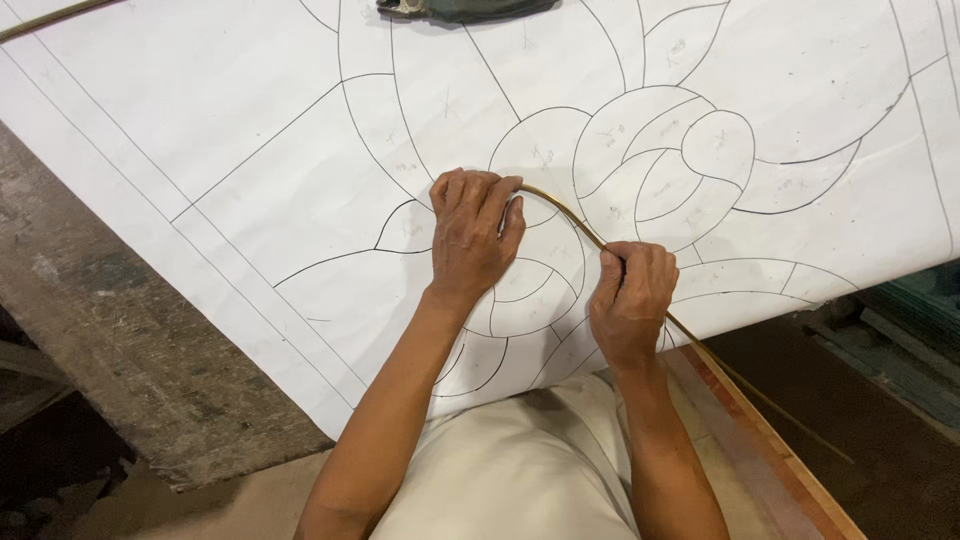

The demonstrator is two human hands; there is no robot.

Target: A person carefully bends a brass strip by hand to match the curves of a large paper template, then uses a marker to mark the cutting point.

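Bending a thin strip along a drawn curve on paper.

Left hand [470, 235] closed over the curled end of the thin strip [570, 213], fingers pressing it flat on the paper pattern [250, 200]; right hand [630, 300] pinching the same strip further along, its tail running off past the table edge [770, 440]. Probably best done slowly: hold the curled end firm, feed the bend in small steps, check against the black line underneath, avoid kinks. Dark tool [465, 10] lying at the top, well apart.
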